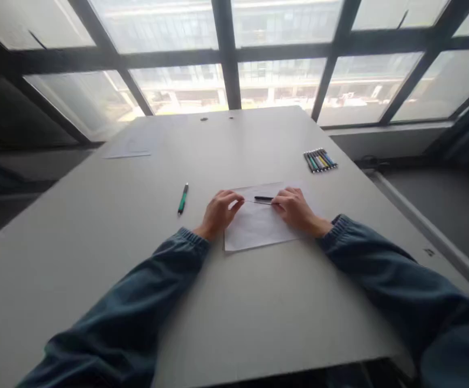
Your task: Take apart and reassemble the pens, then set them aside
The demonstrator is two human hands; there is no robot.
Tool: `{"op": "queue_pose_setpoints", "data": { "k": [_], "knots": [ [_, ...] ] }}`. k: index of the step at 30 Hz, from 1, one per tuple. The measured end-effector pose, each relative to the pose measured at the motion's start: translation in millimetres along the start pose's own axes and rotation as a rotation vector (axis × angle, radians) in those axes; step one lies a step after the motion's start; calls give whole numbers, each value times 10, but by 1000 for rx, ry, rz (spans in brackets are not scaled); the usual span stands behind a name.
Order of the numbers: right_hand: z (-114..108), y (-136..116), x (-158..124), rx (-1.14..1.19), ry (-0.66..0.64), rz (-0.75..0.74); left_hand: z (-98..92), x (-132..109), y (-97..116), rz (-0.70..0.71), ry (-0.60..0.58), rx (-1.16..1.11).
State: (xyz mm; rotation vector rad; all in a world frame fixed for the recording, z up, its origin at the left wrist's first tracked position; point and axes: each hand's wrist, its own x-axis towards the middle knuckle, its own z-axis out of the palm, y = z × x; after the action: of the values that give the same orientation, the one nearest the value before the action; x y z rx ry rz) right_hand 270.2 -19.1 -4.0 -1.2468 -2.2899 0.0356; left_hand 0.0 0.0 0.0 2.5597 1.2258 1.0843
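Between my two hands stretches a thin pen refill, pale toward its left end and dark toward its right. My left hand pinches the left end between thumb and fingertips, over the left edge of a white sheet of paper. Fingers of my right hand are closed on the other end. A black pen barrel lies just beyond the refill, its right end close to or behind my right fingers; whether they touch it I cannot tell. Left of my left hand, a green and black pen lies on the table.
A row of several pens in different colours lies at the right of the white table. More white paper rests at the far left. Large windows stand behind the table's far edge.
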Motion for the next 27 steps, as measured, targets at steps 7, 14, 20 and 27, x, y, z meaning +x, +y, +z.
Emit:
{"op": "queue_pose_setpoints", "data": {
  "k": [7,14,20,27],
  "knots": [
    [-31,-45,9,-15,12,-17,-13,-11,-16,37,-145,30],
    [-56,-47,13,47,205,73,-19,8,22,-64,-23,-43],
    [-67,-57,19,87,284,79,-21,1,-27,-159,30,-57],
    [-63,-51,16,89,303,84,-24,-3,-34,-148,-46,13]
  ]
}}
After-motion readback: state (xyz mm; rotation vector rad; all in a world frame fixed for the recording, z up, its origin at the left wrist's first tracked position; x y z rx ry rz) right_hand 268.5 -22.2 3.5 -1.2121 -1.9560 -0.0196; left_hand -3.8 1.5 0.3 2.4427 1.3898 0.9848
